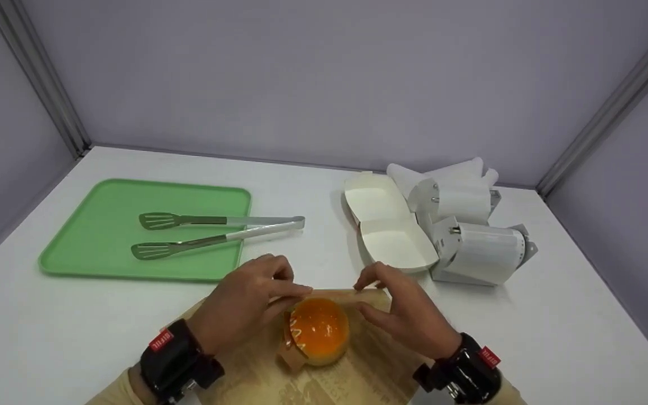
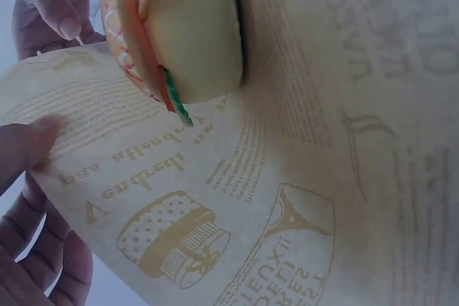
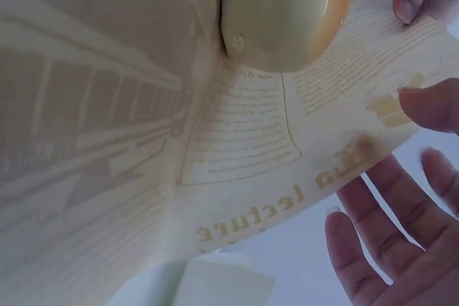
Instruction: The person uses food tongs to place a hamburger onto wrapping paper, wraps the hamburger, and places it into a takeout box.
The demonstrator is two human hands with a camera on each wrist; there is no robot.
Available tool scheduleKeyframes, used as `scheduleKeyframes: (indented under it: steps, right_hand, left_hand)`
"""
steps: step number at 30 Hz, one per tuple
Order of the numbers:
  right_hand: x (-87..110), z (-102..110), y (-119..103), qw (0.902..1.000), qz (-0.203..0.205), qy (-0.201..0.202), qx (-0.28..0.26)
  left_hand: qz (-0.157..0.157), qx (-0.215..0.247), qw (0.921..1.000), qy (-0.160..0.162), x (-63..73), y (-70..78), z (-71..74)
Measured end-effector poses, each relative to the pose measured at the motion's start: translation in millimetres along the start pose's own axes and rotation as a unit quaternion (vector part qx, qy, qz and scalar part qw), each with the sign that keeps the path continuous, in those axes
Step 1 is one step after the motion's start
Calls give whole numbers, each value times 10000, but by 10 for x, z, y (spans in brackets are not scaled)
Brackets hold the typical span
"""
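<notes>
A toy hamburger (image 1: pixel 321 332) with a shiny orange, seeded bun lies on a tan printed sheet of wrapping paper (image 1: pixel 256 374). Green and white filling shows along its side in the left wrist view. My left hand (image 1: pixel 248 298) pinches the far edge of the paper just left of the bun, its thumb on top and fingers beneath. On the other side my right hand (image 1: pixel 408 309) pinches the same edge, thumb (image 3: pixel 430 105) over the paper and fingers spread underneath. The far edge is lifted and bent up behind the hamburger.
A green tray (image 1: pixel 99 236) lies at the left, with metal tongs (image 1: pixel 234 225) across its right side. An open white clamshell box (image 1: pixel 397 242) sits at the back right, beside two white roll dispensers (image 1: pixel 484 253) and some white rolls (image 1: pixel 459 170).
</notes>
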State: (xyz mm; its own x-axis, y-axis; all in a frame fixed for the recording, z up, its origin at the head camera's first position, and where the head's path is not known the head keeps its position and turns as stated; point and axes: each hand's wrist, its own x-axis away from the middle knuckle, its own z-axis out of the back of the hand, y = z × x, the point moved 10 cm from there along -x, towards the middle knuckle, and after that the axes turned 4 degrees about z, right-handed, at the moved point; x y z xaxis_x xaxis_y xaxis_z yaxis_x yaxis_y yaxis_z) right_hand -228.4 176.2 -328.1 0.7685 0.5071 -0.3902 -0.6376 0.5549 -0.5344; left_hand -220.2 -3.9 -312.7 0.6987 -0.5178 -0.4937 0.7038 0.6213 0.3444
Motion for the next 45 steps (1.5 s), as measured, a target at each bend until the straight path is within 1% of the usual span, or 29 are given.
scheduleKeyframes:
  steps: [4,10,15,18,21,24,27,30,33,36,39,41,43,45]
  right_hand:
    - [-1,-53,-96,9991,394,-118,39]
    - [25,-150,-159,9975,614,-337,36]
    - [45,-235,-192,9962,608,-627,-10]
    - [51,-253,-210,9957,617,-696,-6]
    - [54,-261,-231,9949,702,-719,18]
    - [50,-275,-253,9938,813,-763,16]
    - [45,-304,-271,9921,896,-879,-11]
    - [43,-334,-278,9908,886,-1023,-26]
    - [44,-353,-280,9900,847,-1127,-26]
    - [49,-358,-298,9887,966,-1144,-21]
    - [60,-380,-307,9872,1019,-1225,-9]
    - [70,-406,-304,9866,985,-1299,25]
    - [80,-429,-294,9867,865,-1374,68]
    - [88,-441,-309,9866,887,-1366,118]
  left_hand:
    - [-83,-171,9996,-200,43,22,-35]
    - [-381,-366,9976,-439,110,64,-70]
    - [-504,-281,9965,-610,118,119,-92]
    - [-581,-134,9955,-742,122,155,-119]
    - [-735,-26,9937,-843,127,195,-144]
    - [-827,-12,9923,-919,128,215,-162]
    - [-822,4,9917,-992,125,213,-170]
    - [-837,54,9910,-1040,124,216,-169]
    - [-935,99,9899,-1062,125,238,-165]
    - [-1024,149,9888,-1074,129,269,-154]
    - [-1061,168,9874,-1165,137,292,-162]
    - [-1050,201,9864,-1248,146,303,-179]
    - [-1031,261,9853,-1336,157,310,-197]
    - [-1044,331,9845,-1372,170,324,-206]
